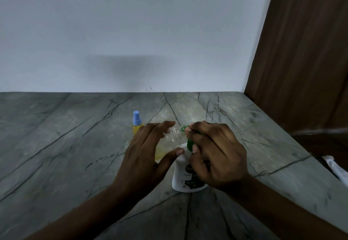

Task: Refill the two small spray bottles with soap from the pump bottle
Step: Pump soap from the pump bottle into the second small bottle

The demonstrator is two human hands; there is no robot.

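A white pump bottle (183, 173) with a green pump head (189, 143) stands on the grey marble counter (66, 136). My right hand (220, 156) grips the pump head from above, and its nozzle tip sits at the mouth of a small clear bottle. That uncapped small bottle (177, 133), with yellowish liquid inside, is tilted with its threaded neck toward the nozzle. My left hand (145, 156) holds it between thumb and fingers and hides most of its body. A second small spray bottle (137, 121) with a blue spray cap and yellow liquid stands upright just behind my left hand.
A plain white wall (131, 32) runs along the back of the counter. A brown wooden panel (301, 70) closes off the right side. The counter's right edge runs diagonally, and a white cloth (335, 168) lies beyond it.
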